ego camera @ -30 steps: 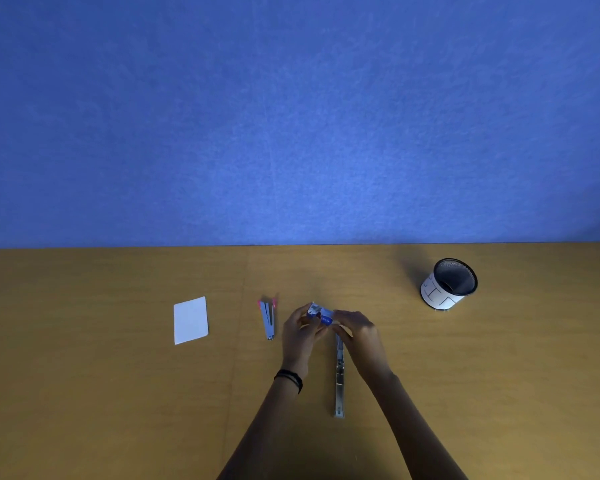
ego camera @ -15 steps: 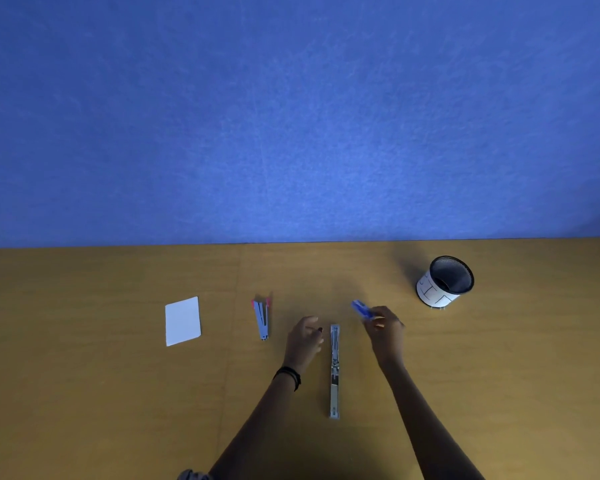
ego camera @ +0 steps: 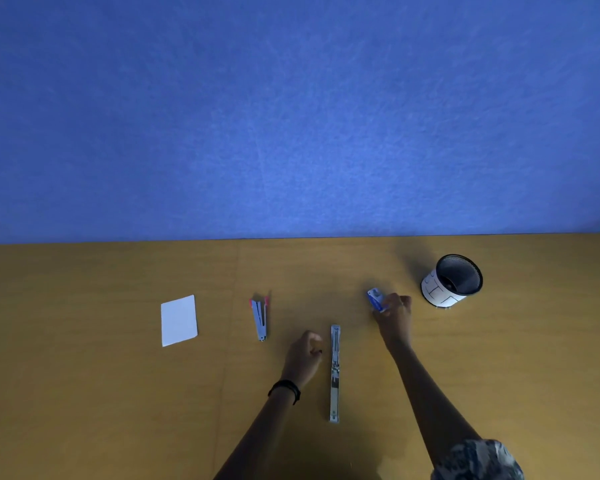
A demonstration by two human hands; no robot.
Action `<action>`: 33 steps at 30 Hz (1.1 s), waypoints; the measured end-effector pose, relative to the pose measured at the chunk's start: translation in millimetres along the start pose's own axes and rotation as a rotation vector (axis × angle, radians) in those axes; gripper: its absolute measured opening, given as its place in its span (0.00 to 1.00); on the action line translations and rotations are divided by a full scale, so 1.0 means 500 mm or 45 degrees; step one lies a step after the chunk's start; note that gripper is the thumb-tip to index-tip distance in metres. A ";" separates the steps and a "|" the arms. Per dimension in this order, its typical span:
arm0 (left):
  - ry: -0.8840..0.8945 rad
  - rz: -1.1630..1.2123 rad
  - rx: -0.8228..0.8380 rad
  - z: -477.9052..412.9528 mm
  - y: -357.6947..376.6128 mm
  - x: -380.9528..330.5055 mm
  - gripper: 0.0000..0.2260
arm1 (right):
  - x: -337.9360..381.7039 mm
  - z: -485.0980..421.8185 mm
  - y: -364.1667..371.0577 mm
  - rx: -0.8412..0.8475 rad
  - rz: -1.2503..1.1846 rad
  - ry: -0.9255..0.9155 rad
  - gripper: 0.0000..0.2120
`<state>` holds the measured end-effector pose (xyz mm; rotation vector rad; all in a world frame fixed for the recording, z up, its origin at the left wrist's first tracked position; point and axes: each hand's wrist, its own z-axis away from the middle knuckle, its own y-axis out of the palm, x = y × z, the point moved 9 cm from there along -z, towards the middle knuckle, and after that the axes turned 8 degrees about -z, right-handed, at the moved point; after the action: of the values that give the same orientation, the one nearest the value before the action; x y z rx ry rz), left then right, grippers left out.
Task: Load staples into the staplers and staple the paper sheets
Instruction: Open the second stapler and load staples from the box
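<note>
The long stapler (ego camera: 334,374) lay folded flat open on the table (ego camera: 84,410), its channel facing up, and serves here as the landmark. A second earlier both hands had been joined over its far end, working a small blue staple box (ego camera: 375,299). By this moment they had parted. The right hand (ego camera: 394,315) had carried the box away to the right of the stapler's far end and still pinched it in its fingertips, low over the table or on it; I could not tell which. The left hand (ego camera: 305,353) sat just left of the stapler, not touching it, fingers loosely curled; whether it held a strip of staples I could not tell.

My reading: the box was being put aside, so a strip had probably been taken out and the loading of the channel was next.

Further left of the stapler lay a smaller pink-tipped stapler (ego camera: 260,318), partly opened, and well beyond it the white paper sheets (ego camera: 178,321), both untouched. Far right of the stapler, past the box, stood a black mesh cup (ego camera: 452,282). The table was bare on all sides of the stapler, with wide room in front and to either side, and its far edge met a blue wall (ego camera: 291,116) well behind everything.
</note>
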<state>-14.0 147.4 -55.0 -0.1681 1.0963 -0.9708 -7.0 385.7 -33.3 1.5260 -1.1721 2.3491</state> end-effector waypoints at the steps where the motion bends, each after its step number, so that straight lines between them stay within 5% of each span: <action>1: -0.013 0.020 0.010 0.003 0.002 0.011 0.12 | 0.009 0.006 0.000 -0.006 0.018 -0.054 0.10; 6: -0.102 0.177 0.021 0.010 0.000 0.050 0.10 | 0.049 0.115 0.064 0.351 0.116 -0.474 0.03; 11: -0.176 0.230 0.131 0.031 0.021 0.046 0.09 | 0.016 0.245 0.130 0.716 0.399 -0.666 0.15; 24: -0.096 0.170 0.321 0.088 0.059 0.001 0.17 | 0.050 0.245 0.095 0.458 -0.092 -0.414 0.03; 28: -0.103 0.550 0.457 0.111 0.082 -0.016 0.19 | 0.050 0.241 0.084 0.404 -0.306 -0.246 0.07; 33: -0.242 0.679 0.310 0.105 0.072 -0.020 0.19 | 0.063 0.234 0.063 0.258 -0.406 -0.202 0.03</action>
<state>48.4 159.2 -42.6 0.2199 0.7804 -0.5842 48.8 278.5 -1.3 1.8357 -0.6657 2.2186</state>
